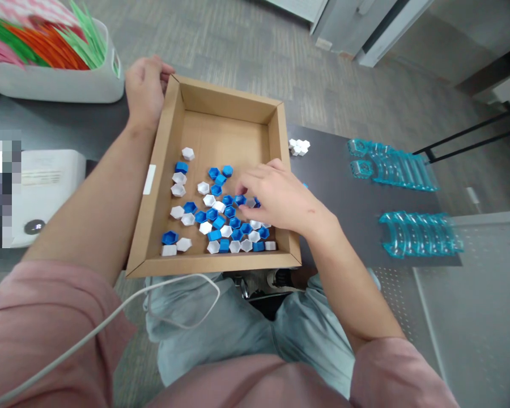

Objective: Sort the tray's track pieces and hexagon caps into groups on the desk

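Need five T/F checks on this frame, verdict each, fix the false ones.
1. The right hand is over the hexagonal pieces. True.
2. The left hand is at the near right corner of the cardboard box. False: it is at the far left corner.
3. The hexagonal pieces in the box are blue and white. True.
4. The small white cluster lies inside the box. False: it lies outside, on the table, right of the box.
5. The teal plastic parts are right of the box. True.
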The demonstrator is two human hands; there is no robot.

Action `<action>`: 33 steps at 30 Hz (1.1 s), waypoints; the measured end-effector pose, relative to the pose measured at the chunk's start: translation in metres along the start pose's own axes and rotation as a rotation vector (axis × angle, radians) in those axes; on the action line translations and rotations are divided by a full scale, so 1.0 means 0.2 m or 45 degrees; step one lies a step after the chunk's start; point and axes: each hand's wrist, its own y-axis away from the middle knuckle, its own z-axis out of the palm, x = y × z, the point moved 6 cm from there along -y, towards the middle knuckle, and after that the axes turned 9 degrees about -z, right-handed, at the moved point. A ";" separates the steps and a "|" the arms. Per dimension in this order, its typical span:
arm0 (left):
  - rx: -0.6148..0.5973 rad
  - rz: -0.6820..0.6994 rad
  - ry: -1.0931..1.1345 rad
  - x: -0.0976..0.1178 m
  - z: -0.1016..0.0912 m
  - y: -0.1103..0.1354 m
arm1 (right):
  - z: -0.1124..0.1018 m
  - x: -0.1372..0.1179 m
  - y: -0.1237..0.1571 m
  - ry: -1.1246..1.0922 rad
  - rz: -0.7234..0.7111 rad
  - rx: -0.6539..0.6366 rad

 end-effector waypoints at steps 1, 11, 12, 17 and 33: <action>-0.003 -0.011 0.001 -0.01 0.00 -0.01 | -0.05 0.00 0.03 -0.060 0.013 0.041; -0.036 -0.008 -0.086 -0.04 -0.03 -0.07 | -0.20 0.47 0.94 -0.326 0.538 1.062; -0.024 0.018 -0.086 -0.02 -0.02 -0.05 | -0.15 0.51 0.99 -0.336 0.580 1.102; 0.046 0.049 -0.112 0.03 0.00 0.04 | 0.03 0.55 1.04 -0.425 0.666 1.152; 0.081 0.074 -0.068 0.04 -0.01 0.05 | 0.02 0.41 0.89 -0.189 0.410 0.817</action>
